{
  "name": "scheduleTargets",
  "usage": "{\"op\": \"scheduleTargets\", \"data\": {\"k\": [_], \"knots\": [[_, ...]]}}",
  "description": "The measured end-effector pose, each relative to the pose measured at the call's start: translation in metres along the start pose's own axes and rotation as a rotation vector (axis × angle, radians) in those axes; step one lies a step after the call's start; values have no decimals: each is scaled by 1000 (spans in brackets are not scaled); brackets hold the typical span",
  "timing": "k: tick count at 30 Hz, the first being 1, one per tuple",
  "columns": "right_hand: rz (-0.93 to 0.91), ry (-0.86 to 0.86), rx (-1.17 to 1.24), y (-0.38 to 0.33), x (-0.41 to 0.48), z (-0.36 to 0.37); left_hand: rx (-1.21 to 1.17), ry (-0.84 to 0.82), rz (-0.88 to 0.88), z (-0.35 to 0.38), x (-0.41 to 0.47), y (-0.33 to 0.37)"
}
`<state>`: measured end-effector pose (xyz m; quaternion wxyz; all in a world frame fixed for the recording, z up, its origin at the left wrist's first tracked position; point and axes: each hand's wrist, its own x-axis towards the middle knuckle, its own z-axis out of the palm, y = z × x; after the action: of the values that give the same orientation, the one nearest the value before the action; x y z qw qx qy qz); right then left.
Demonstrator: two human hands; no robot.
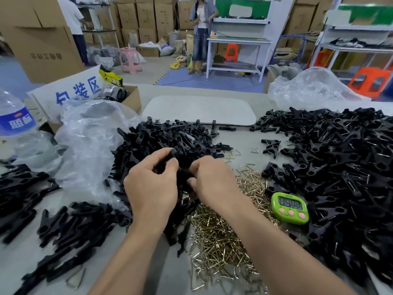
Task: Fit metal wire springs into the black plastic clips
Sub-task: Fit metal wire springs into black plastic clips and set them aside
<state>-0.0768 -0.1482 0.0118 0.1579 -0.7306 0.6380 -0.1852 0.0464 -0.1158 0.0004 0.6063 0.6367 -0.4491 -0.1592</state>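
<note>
Pinching matte black clip (174, 153): left hand (152, 188), right hand (212, 179); triangular springs (217, 231) below.

Your clips (340, 167) are matt black plastic, smooth and dull under the lights. The wire springs (214, 235) are bright metal with a brassy, glossy sheen. The bags (85, 133) are thin clear plastic, crinkled and shiny. Your timer (289, 207) is glossy green plastic. The table (240, 137) looks smooth, matt grey.
</note>
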Motion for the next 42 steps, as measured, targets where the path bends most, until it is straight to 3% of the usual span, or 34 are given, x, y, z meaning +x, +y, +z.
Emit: {"op": "scheduleTargets", "data": {"k": [6, 12, 16, 20, 24, 26, 28, 31, 37, 42], "knots": [[107, 225, 407, 29, -27, -30, -69, -59, -53, -1, 0, -1], [173, 172, 305, 74, -62, -52, -41, -348, 82, 6, -17, 8], [56, 141, 354, 79, -72, -54, 22, -527, 137, 19, -38, 11], [55, 184, 750, 74, -76, -43, 17, -617, 152, 24, -45, 10], [117, 147, 1170, 74, -74, -38, -138, -647, 47, 27, -43, 13], [117, 206, 1123, 76, -72, -39, -227, -628, -12, 31, -44, 13], [83, 275, 872, 80, -73, -37, -290, -590, -60, 33, -44, 13], [13, 238, 667, 83, -74, -32, -312, -613, -62, 33, -44, 13], [8, 191, 900, 78, -71, -34, -354, -641, -94, 33, -41, 11], [-4, 200, 866, 79, -72, -32, -298, -672, -61, 31, -39, 8]]}}
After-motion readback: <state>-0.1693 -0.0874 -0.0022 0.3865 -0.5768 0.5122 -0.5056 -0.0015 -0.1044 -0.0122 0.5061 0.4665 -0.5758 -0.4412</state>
